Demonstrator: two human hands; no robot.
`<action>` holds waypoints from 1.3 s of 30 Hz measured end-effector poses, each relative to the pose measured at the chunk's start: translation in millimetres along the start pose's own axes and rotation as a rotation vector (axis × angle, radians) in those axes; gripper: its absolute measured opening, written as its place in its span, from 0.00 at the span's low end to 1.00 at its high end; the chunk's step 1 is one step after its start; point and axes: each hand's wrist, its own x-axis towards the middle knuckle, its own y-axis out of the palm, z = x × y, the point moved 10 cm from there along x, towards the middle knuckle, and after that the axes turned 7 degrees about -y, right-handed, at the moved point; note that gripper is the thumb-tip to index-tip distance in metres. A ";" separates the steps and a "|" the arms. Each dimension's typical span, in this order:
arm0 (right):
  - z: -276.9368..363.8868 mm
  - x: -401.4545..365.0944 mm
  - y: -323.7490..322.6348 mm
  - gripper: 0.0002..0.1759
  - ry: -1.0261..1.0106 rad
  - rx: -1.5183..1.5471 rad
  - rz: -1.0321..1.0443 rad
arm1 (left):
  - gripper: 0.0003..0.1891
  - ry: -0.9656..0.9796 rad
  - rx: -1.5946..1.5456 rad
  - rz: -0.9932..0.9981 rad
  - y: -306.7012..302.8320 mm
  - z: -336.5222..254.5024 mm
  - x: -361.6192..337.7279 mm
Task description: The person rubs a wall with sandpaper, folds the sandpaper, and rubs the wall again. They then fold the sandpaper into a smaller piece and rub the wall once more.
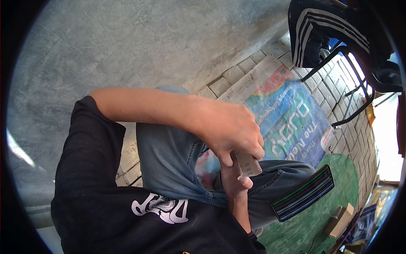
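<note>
My left hand (232, 129) is closed, palm down, pinching a folded grey-brown piece of sandpaper (248, 165) with small numbers printed on its back. Below it, my right hand (234, 184) is turned palm up and curled, its thumb by the sandpaper's lower edge. A small whitish spot shows near that thumb tip; I cannot make out what it is. My left hand and the sandpaper hide most of the right fingers. Both hands are above my lap, between my jeans-clad legs. On one leg lies a phone (303, 193) with a striped screen.
A printed banner (287, 118) covers paving bricks ahead, beside a green floor area (296, 233). A small cardboard box (339, 221) lies at lower right. A black-framed chair (351, 84) and a person's striped dark clothing (313, 31) are at upper right. A grey wall (127, 46) rises at left.
</note>
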 end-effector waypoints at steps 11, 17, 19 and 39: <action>5.7 1.6 -0.8 0.49 -0.067 0.014 -0.053 | 0.16 0.014 -0.009 -0.019 -1.1 -2.2 0.8; 8.1 3.9 2.7 0.49 -0.091 0.009 -0.040 | 0.16 0.028 0.002 -0.046 -2.5 -3.8 0.5; 10.2 3.8 0.4 0.49 -0.119 -0.002 -0.070 | 0.16 0.035 -0.021 -0.067 -4.3 -4.7 0.0; 12.0 2.9 0.4 0.50 -0.168 -0.028 -0.014 | 0.17 0.016 -0.016 -0.033 -2.4 -7.6 1.9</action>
